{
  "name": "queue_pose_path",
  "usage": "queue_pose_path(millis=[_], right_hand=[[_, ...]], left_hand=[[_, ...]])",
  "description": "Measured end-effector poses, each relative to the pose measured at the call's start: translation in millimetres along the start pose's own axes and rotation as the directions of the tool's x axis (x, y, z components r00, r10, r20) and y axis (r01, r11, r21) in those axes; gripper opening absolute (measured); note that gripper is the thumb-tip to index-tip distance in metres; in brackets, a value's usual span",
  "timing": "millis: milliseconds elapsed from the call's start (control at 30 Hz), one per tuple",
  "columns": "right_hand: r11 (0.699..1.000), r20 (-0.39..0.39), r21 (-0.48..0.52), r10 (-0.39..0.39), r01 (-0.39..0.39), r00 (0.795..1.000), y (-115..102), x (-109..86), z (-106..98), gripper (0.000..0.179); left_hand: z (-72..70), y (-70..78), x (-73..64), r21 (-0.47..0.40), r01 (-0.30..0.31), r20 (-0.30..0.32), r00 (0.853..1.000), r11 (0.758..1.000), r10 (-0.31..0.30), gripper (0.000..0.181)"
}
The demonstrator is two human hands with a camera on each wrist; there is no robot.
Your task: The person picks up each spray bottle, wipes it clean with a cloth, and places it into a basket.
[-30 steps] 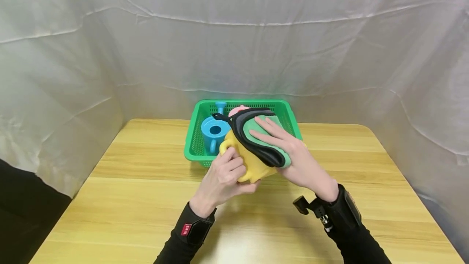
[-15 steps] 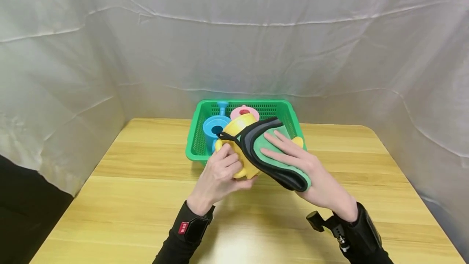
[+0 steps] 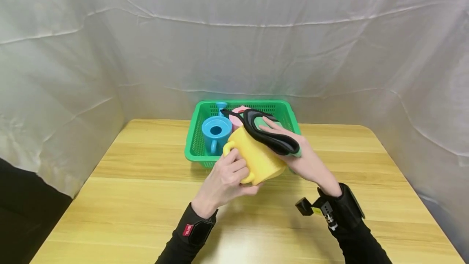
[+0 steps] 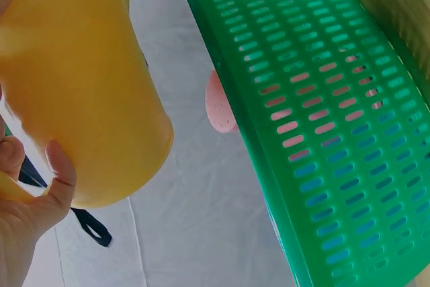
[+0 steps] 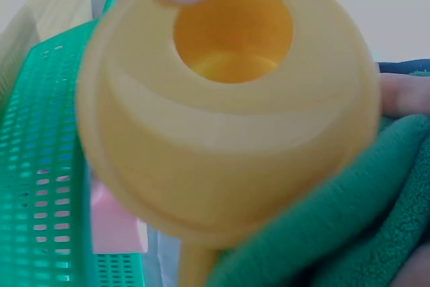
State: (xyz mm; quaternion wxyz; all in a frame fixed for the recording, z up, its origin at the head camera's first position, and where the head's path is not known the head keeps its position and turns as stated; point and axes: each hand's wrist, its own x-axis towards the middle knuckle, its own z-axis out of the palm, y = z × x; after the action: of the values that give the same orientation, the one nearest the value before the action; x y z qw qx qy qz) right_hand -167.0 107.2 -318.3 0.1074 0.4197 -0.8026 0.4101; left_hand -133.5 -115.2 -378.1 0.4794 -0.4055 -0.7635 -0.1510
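My left hand (image 3: 229,178) grips a yellow toy watering can (image 3: 258,160) by its handle and holds it tilted above the table, in front of the basket. My right hand (image 3: 307,158) lies over a green cloth with black and grey edging (image 3: 272,138), its fingers spread across it, and holds it against the can's far right side. A black loop (image 4: 94,226) dangles from the cloth in the left wrist view. Seen from the right wrist, the can's round top opening (image 5: 235,35) faces the camera, with a fingertip at its rim and the fluffy cloth (image 5: 295,220) along its lower right.
Just behind the hands stands a green perforated basket (image 3: 198,158) on the wooden table (image 3: 146,199). Inside are a blue watering can (image 3: 216,127) and a pink one (image 3: 236,122), partly covered by the cloth. A grey curtain (image 3: 234,52) hangs behind.
My right hand slid the cloth down and right across the can, then back up and left. More of the can's yellow side shows now, and its tilt has shifted. My left hand keeps its grip.
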Motion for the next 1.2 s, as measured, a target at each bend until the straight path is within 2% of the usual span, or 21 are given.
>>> queue_pose_path(millis=[100, 200, 300, 433, 567, 767, 933, 1033, 1200], right_hand=[[0.995, 0.011, -0.094, -0.013, 0.014, 1.0, -3.4, 3.5, 1.3, 0.054], [0.979, 0.032, -0.189, -0.074, 0.078, 0.997, -8.5, 0.1, 2.9, 0.064], [0.967, 0.052, -0.22, -0.117, 0.125, 0.992, -11.3, -7.0, 3.1, 0.069], [0.967, 0.055, -0.207, -0.142, 0.15, 0.988, -13.9, -18.7, 1.1, 0.069], [0.976, 0.035, -0.187, -0.108, 0.112, 0.994, -16.4, -25.5, 0.2, 0.071], [0.974, -0.012, -0.222, -0.04, 0.036, 0.999, -18.9, -21.8, 6.4, 0.072], [0.978, -0.015, -0.206, -0.013, 0.01, 1.0, -16.7, -13.4, 11.9, 0.07], [0.978, -0.006, -0.207, -0.029, 0.027, 1.0, -16.3, -10.9, 12.6, 0.068], [0.959, 0.048, -0.253, -0.116, 0.125, 0.992, -20.7, -16.4, 10.0, 0.068]], left_hand=[[0.2, 0.4, 0.6, -0.017, 0.015, -0.002, 1.0, 1.0, -0.015, 0.049], [0.1, -1.1, 0.7, -0.035, 0.039, -0.007, 0.999, 0.999, -0.039, 0.051], [-0.7, -3.5, 0.3, -0.037, 0.051, -0.012, 0.999, 0.998, -0.051, 0.052], [-2.3, -6.3, -0.7, -0.027, 0.051, -0.019, 0.998, 0.998, -0.052, 0.053], [-2.8, -6.4, -0.6, -0.03, 0.048, -0.02, 0.999, 0.998, -0.048, 0.053], [-1.6, -0.9, 1.4, -0.026, 0.01, 0.008, 1.0, 1.0, -0.01, 0.047], [-0.1, 2.7, 1.8, -0.022, 0.002, 0.034, 0.999, 1.0, -0.001, 0.046], [-0.4, 2.3, 0.3, -0.022, 0.012, 0.03, 0.999, 1.0, -0.011, 0.047], [-1.0, -1.1, -1.0, -0.065, 0.043, 0.01, 0.999, 0.997, -0.043, 0.043]])
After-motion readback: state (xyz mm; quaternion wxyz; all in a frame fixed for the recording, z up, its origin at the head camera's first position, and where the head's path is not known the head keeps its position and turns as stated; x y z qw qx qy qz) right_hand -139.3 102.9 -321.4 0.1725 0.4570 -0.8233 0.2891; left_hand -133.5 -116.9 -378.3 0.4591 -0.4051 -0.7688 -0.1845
